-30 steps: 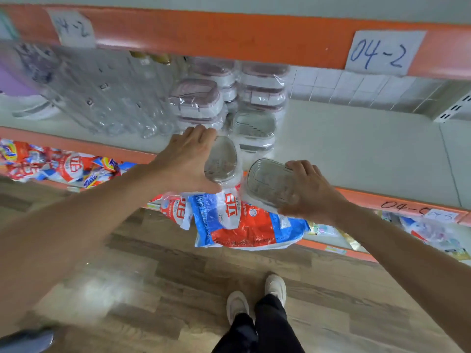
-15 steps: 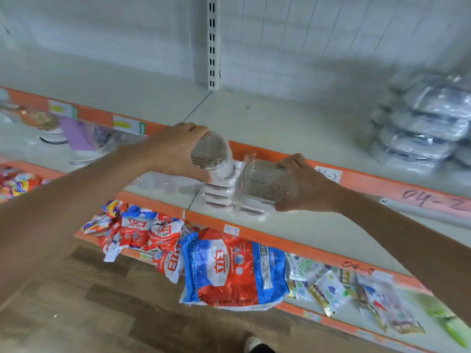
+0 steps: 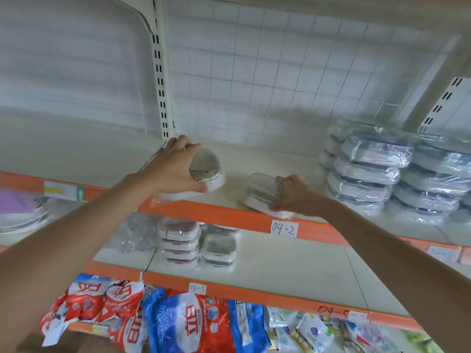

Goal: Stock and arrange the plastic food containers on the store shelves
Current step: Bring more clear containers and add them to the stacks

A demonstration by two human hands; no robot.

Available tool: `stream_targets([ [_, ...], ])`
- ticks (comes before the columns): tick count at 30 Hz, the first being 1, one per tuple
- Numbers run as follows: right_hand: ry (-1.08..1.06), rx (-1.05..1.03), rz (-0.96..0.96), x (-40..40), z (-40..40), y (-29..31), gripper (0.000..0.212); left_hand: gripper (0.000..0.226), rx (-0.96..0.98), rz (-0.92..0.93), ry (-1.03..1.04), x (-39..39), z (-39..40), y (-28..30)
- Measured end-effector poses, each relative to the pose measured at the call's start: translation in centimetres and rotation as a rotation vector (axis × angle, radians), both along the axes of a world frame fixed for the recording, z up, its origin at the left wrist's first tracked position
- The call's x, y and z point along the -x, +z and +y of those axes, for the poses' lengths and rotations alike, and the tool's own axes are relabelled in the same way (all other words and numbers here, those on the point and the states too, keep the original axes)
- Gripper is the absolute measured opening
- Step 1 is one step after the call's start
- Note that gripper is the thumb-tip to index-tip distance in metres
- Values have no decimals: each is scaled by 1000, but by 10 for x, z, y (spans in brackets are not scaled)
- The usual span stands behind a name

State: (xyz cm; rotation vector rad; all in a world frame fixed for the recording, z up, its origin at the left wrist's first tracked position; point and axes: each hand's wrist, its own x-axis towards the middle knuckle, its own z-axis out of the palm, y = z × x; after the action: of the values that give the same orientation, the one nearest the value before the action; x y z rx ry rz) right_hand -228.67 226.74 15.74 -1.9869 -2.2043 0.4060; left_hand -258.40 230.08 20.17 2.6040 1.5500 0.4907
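Both clear plastic food containers have risen from the lower shelf level to the upper cream shelf with the orange front edge [image 3: 229,215]. Left hand [image 3: 175,171] grips the round-lidded container [image 3: 206,169]; right hand [image 3: 293,194] clasps the rectangular clear container [image 3: 260,189], both near that edge, seemingly being set down.

Cream metal store shelves with orange front rails [image 3: 229,217] are standing against a white wire-grid back panel [image 3: 280,72], a slotted white upright post [image 3: 160,80] dividing two bays.
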Motion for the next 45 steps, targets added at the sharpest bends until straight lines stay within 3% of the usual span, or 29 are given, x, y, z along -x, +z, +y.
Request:
stream_targets([
  [6, -25, 97, -173, -46, 59, 1, 92, 98, 96, 37, 8, -55, 54, -30],
  [9, -25, 97, -240, -56, 84, 4, 90, 94, 113, 87, -17, -78, 76, -53],
  [13, -44, 45, -136, -65, 108, 1, 80, 90, 79, 7, 24, -91, 105, -71],
  [17, -54, 17, -70, -69, 123, -1, 86, 87, 176, -7, 115, -89, 131, -73],
  [24, -67, 42, -69, -70, 142, 1, 92, 90, 230, -47, 15, -89, 161, -73],
  [26, -89, 55, -68, -70, 148, 3, 92, 92, 216, -133, -25, -84, 161, -78],
  [30, -101, 41, -111, -68, 153, 4, 90, 101, 152, -587, -28, -76, 146, -101],
  [32, -109, 48, -135, -67, 151, 4, 90, 108, 151, -680, 39, -76, 142, -107],
  [36, -122, 85, -300, -59, 146, 12, 89, 109, 121, -571, 109, -79, 140, -109],
  [38, -76, 8, -345, -40, 144, 15, 87, 103, 130, -559, 61, -78, 139, -108],
  [42, 145, -82, -47, 18, 138, 17, 90, 104, 193, -530, -102, -76, 140, -106],
  [45, 171, 69, -132, 45, 134, 9, 105, 102, 218, -518, -170, -74, 140, -108],
])
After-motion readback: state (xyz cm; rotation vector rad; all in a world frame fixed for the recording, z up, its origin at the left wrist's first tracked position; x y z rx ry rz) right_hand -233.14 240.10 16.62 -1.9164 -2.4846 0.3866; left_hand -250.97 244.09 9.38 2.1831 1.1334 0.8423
